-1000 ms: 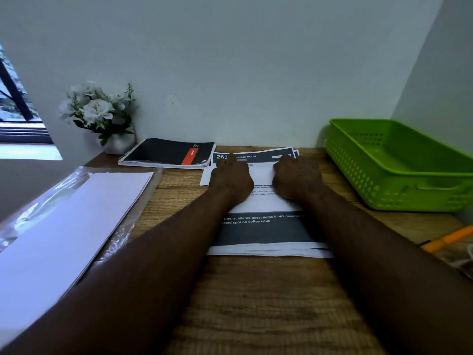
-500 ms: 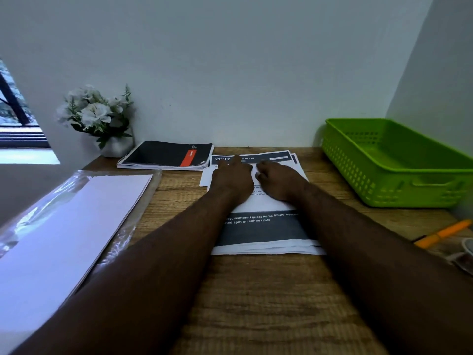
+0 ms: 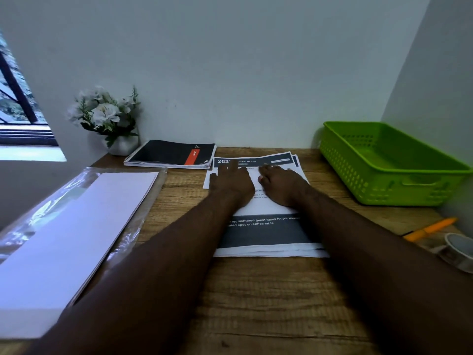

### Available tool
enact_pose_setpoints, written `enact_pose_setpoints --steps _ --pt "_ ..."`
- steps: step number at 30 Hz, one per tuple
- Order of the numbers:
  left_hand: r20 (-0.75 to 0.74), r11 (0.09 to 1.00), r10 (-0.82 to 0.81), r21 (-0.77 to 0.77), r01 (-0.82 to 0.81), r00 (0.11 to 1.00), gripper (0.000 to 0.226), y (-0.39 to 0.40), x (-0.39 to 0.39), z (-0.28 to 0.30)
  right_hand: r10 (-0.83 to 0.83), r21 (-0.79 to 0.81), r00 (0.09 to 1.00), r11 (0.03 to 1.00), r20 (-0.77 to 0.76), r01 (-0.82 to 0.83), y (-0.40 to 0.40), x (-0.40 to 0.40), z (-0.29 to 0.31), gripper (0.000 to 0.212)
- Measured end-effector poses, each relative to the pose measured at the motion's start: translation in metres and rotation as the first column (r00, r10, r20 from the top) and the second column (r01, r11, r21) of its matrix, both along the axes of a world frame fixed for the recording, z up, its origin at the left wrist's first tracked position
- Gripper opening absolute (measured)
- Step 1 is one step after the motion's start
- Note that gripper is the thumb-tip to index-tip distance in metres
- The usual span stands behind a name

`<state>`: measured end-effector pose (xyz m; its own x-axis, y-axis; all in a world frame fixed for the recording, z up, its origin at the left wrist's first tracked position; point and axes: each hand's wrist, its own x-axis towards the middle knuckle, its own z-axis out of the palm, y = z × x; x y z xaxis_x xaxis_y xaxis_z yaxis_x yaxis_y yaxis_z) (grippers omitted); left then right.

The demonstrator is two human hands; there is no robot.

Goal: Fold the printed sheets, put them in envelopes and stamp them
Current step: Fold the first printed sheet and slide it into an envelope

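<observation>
Both hands (image 3: 258,181) flat (side by side) — printed sheets (image 3: 266,234) beneath.

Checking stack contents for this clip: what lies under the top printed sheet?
More printed sheets poke out beneath the top printed sheet at its far right corner and near edge. How many, and their print, is covered. Both hands, left and right, press flat on top.

A second ago my hands were curled into fists, apart, pressing the top of the printed sheets (image 3: 266,234). Now my left hand (image 3: 231,183) has flattened, fingers stretched toward the dark header, and my right hand (image 3: 282,184) has slid left to lie just beside it, also flatter on the paper.
</observation>
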<state>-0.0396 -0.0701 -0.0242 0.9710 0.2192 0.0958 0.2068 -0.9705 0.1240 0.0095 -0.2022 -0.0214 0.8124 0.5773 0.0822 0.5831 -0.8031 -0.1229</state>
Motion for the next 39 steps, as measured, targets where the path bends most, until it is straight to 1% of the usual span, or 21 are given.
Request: enact_pose_setpoints --steps 3,8,11,14,17,20,21,23,25,26,28,29,31,33,34,35,36,37,38,39 --pt "-0.01 1.0 -0.006 -0.028 0.005 1.0 0.056 0.0 -0.008 -0.004 -0.008 -0.022 1.0 1.0 0.005 0.008 -0.002 -0.003 -0.002 0.051" --pt "-0.092 0.998 0.003 -0.056 -0.008 0.996 0.061 0.004 -0.019 -0.002 -0.031 -0.067 0.999 0.997 -0.025 0.03 -0.003 -0.005 -0.003 0.058" --pt "-0.137 0.999 0.03 -0.031 -0.034 0.99 0.065 0.014 -0.026 0.0 -0.053 -0.087 0.997 0.995 -0.049 0.049 -0.004 -0.004 -0.004 0.062" --pt "-0.161 0.995 0.103 0.021 -0.101 0.982 0.073 0.029 -0.035 0.002 -0.089 -0.081 0.995 0.993 -0.045 0.085 -0.006 -0.004 -0.005 0.066" --pt "-0.184 0.989 0.147 0.038 -0.143 0.972 0.079 0.035 -0.042 0.003 -0.136 -0.056 0.99 0.989 -0.043 0.134 -0.009 -0.003 -0.006 0.074" --pt "-0.168 0.988 0.153 0.039 -0.149 0.974 0.081 0.032 -0.046 0.004 -0.196 -0.022 0.98 0.981 -0.046 0.195 -0.01 -0.003 -0.008 0.082" --pt "-0.163 0.989 0.147 0.039 -0.143 0.976 0.081 0.031 -0.048 0.005 -0.212 -0.003 0.977 0.977 -0.035 0.212 -0.01 -0.003 -0.009 0.081" --pt "-0.142 0.99 0.13 0.066 -0.122 0.981 0.081 0.031 -0.05 0.007 -0.237 0.069 0.972 0.969 0.0 0.236 -0.012 -0.003 -0.008 0.07" --pt "-0.088 0.987 0.113 0.12 -0.102 0.99 0.08 0.034 -0.049 0.01 -0.235 0.105 0.971 0.967 0.037 0.23 -0.016 0.001 -0.004 0.056" --pt "-0.062 0.987 0.106 0.13 -0.097 0.992 0.08 0.035 -0.047 0.011 -0.221 0.125 0.975 0.968 0.024 0.216 -0.019 0.002 -0.002 0.056" --pt "-0.019 0.991 0.101 0.096 -0.098 0.995 0.083 0.037 -0.044 0.012 -0.184 0.23 0.982 0.955 -0.04 0.188 -0.024 0.008 0.001 0.056" --pt "0.004 0.994 0.095 0.056 -0.095 0.995 0.085 0.038 -0.043 0.013 -0.176 0.304 0.982 0.934 -0.065 0.187 -0.026 0.007 0.005 0.047" --pt "0.089 0.998 0.066 -0.017 -0.064 0.994 0.086 0.038 -0.044 0.019 -0.133 0.48 0.989 0.865 -0.068 0.149 -0.029 0.007 0.012 0.028" --pt "0.245 0.999 0.036 -0.045 -0.026 0.969 0.078 0.036 -0.049 0.026 -0.061 0.662 0.998 0.747 -0.026 0.063 -0.029 -0.001 0.026 0.016" --pt "0.343 0.999 0.019 -0.042 -0.005 0.939 0.07 0.035 -0.052 0.031 -0.014 0.746 1.0 0.666 0.015 -0.002 -0.028 -0.007 0.033 0.014" --pt "0.455 1.0 0.0 -0.024 0.012 0.891 0.061 0.033 -0.055 0.035 0.009 0.793 0.996 0.604 0.09 -0.077 -0.028 -0.014 0.039 0.013" --pt "0.577 1.0 -0.022 0.015 0.016 0.816 0.051 0.032 -0.058 0.04 0.011 0.807 0.985 0.571 0.174 -0.149 -0.027 -0.019 0.043 0.013" --pt "0.691 0.998 -0.047 0.06 0.008 0.721 0.041 0.031 -0.06 0.043 0.008 0.799 0.972 0.568 0.233 -0.197 -0.027 -0.024 0.046 0.013" --pt "0.773 0.996 -0.073 0.09 0.005 0.631 0.035 0.029 -0.062 0.047 0.038 0.781 0.964 0.578 0.262 -0.235 -0.028 -0.024 0.045 0.012" --pt "0.812 0.995 -0.096 0.1 0.024 0.575 0.031 0.028 -0.063 0.05 0.089 0.747 0.964 0.616 0.251 -0.252 -0.03 -0.025 0.044 0.014"
